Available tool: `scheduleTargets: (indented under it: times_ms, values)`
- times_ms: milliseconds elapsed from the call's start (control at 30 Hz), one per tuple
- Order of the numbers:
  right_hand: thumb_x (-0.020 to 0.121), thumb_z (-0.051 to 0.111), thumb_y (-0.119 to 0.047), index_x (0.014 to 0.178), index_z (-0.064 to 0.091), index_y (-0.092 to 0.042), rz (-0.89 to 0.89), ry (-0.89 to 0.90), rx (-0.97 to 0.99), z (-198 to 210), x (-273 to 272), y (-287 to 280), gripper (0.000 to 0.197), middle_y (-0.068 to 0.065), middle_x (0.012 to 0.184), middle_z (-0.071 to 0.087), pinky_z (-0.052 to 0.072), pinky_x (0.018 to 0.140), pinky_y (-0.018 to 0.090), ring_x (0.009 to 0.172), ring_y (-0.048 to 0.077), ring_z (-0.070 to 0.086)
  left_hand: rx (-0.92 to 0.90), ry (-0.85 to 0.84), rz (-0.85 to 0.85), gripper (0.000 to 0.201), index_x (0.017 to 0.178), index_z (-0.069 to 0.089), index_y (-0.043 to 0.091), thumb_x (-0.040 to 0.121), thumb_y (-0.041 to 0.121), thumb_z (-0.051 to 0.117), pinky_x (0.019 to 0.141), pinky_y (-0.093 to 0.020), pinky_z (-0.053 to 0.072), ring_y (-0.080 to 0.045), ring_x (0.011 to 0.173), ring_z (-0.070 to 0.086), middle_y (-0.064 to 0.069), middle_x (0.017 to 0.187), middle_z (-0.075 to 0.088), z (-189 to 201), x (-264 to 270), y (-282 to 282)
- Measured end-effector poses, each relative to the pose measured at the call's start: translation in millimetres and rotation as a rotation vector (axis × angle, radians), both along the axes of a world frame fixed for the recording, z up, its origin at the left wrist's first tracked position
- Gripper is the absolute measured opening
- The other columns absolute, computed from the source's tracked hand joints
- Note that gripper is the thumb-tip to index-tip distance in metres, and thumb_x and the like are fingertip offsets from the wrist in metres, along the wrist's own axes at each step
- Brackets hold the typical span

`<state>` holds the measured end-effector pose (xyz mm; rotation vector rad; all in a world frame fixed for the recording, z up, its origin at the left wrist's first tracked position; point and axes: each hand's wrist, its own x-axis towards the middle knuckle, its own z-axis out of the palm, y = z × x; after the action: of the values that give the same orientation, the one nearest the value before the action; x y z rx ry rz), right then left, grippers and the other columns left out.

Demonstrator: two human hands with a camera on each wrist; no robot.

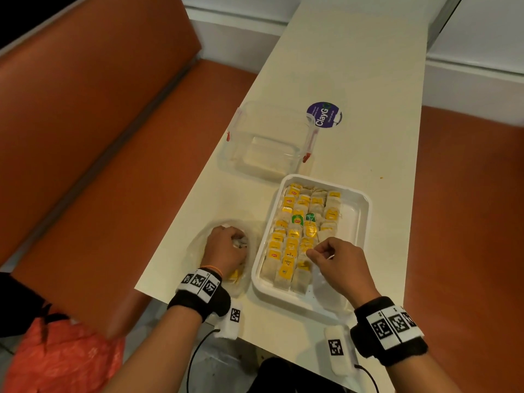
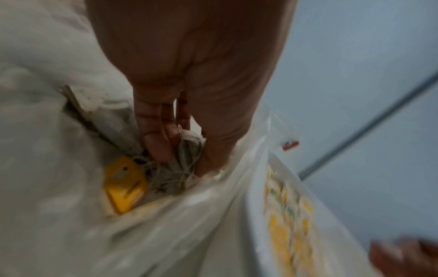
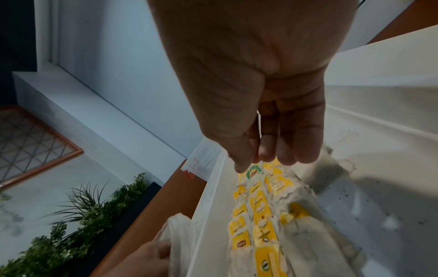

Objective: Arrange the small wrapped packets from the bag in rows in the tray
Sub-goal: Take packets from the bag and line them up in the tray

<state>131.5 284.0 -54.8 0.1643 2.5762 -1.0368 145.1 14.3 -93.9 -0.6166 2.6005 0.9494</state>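
Hands: L hand (image 1: 224,246) in bag (image 1: 198,245), fingers curled gripping packet (image 2: 187,150); R hand (image 1: 334,262) over tray (image 1: 360,211), fingertips pinched, contents unclear.

A long cream tabletop (image 1: 354,80) is seen running away ahead of the hands, ending against a white wall with a raised plinth (image 1: 467,72). An orange upholstered bench seat (image 1: 119,171) with a matching backrest (image 1: 93,75) is set along the tabletop's left side. Orange-brown floor (image 1: 467,194) is visible to the right. In the right wrist view, green foliage in a dark planter (image 3: 90,221) and a latticed, orange-framed window (image 3: 31,144) are shown left of the hand. Lighting is dim.
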Motion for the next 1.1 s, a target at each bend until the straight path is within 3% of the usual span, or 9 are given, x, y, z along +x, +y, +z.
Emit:
scheduleTargets:
  times_ms: [100, 200, 300, 400, 500, 667, 833, 933, 1100]
  values:
    - [0.091, 0.077, -0.039, 0.085, 0.072, -0.028, -0.010, 0.005, -0.013, 3.7, -4.4, 1.6, 0.014, -0.012, 0.081, 0.070, 0.042, 0.063, 0.019, 0.079, 0.004, 0.064, 0.099, 0.039, 0.140, 0.028, 0.113, 0.074, 0.021, 0.086, 0.017, 0.081, 0.086, -0.025, 0.046, -0.013, 0.096, 0.062, 0.005, 0.110, 0.069, 7.6, 5.4, -9.2]
    - [0.090, 0.078, -0.040, 0.084, 0.073, -0.029, -0.009, 0.021, -0.032, 7.2, -7.2, 1.3, 0.014, -0.013, 0.081, 0.072, 0.045, 0.066, 0.020, 0.081, 0.005, 0.066, 0.227, 0.064, 0.277, 0.025, 0.105, 0.077, 0.025, 0.083, 0.023, 0.086, 0.084, -0.029, 0.051, -0.014, 0.093, 0.067, 0.009, 0.102, 0.074, 12.6, 17.0, -18.8]
    - [0.091, 0.077, -0.039, 0.085, 0.073, -0.029, 0.017, 0.015, -0.067, 14.4, -6.4, -3.1, 0.013, -0.013, 0.083, 0.072, 0.042, 0.065, 0.017, 0.080, 0.001, 0.065, 0.379, 0.087, 0.424, 0.025, 0.100, 0.079, 0.027, 0.077, 0.024, 0.090, 0.078, -0.039, 0.062, -0.022, 0.090, 0.073, 0.004, 0.097, 0.078, 17.5, 30.1, -25.6]
    - [0.091, 0.078, -0.038, 0.085, 0.073, -0.031, 0.075, 0.000, -0.111, 22.5, -4.4, -12.6, 0.011, -0.015, 0.085, 0.073, 0.045, 0.067, 0.017, 0.081, -0.001, 0.065, 0.496, 0.114, 0.532, 0.024, 0.100, 0.079, 0.026, 0.079, 0.017, 0.088, 0.066, -0.033, 0.058, -0.025, 0.089, 0.074, -0.003, 0.099, 0.078, 21.8, 43.7, -29.2]
    - [0.091, 0.077, -0.038, 0.086, 0.074, -0.031, 0.163, -0.003, -0.130, 29.2, -2.3, -24.8, 0.009, -0.017, 0.085, 0.073, 0.045, 0.068, 0.012, 0.081, -0.005, 0.063, 0.482, 0.105, 0.552, 0.027, 0.098, 0.078, 0.030, 0.076, 0.019, 0.089, 0.079, -0.041, 0.061, -0.025, 0.091, 0.073, -0.003, 0.100, 0.076, 20.1, 52.7, -31.3]
    - [0.090, 0.078, -0.036, 0.088, 0.075, -0.028, 0.284, -0.016, -0.164, 35.9, 1.9, -44.3, 0.008, -0.014, 0.086, 0.073, 0.043, 0.065, 0.007, 0.081, -0.006, 0.061, 0.300, 0.121, 0.431, 0.021, 0.093, 0.076, 0.030, 0.080, 0.015, 0.083, 0.076, -0.031, 0.053, -0.019, 0.092, 0.068, 0.007, 0.095, 0.074, 22.6, 54.0, -27.0]
    - [0.090, 0.079, -0.033, 0.098, 0.074, -0.028, 0.343, -0.050, -0.200, 34.3, 10.7, -60.7, 0.011, -0.012, 0.086, 0.073, 0.045, 0.068, 0.010, 0.073, -0.001, 0.063, 0.712, 0.089, 0.638, 0.026, 0.105, 0.076, 0.016, 0.086, -0.002, 0.073, 0.057, -0.030, 0.049, -0.020, 0.071, 0.061, -0.010, 0.094, 0.074, 33.1, 53.6, -25.0]
    - [0.089, 0.080, -0.032, 0.114, 0.070, -0.032, 0.365, -0.064, -0.237, 34.9, 16.3, -72.1, 0.027, -0.013, 0.094, 0.071, 0.057, 0.077, 0.025, 0.078, 0.005, 0.067, 1.017, 0.081, 0.717, 0.023, 0.109, 0.073, 0.006, 0.090, -0.007, 0.066, 0.054, -0.027, 0.046, -0.020, 0.077, 0.059, -0.014, 0.102, 0.076, 38.0, 56.7, -24.8]
    - [0.077, 0.090, -0.039, 0.149, 0.040, -0.051, 0.430, -0.087, -0.333, 40.6, 18.5, -96.9, 0.088, -0.012, 0.135, 0.053, 0.061, 0.084, 0.028, 0.102, 0.004, 0.066, 1.279, 0.096, 0.660, 0.029, 0.114, 0.068, 0.002, 0.088, -0.004, 0.056, 0.052, -0.025, 0.048, -0.017, 0.078, 0.064, -0.013, 0.102, 0.071, 49.5, 63.6, -24.7]
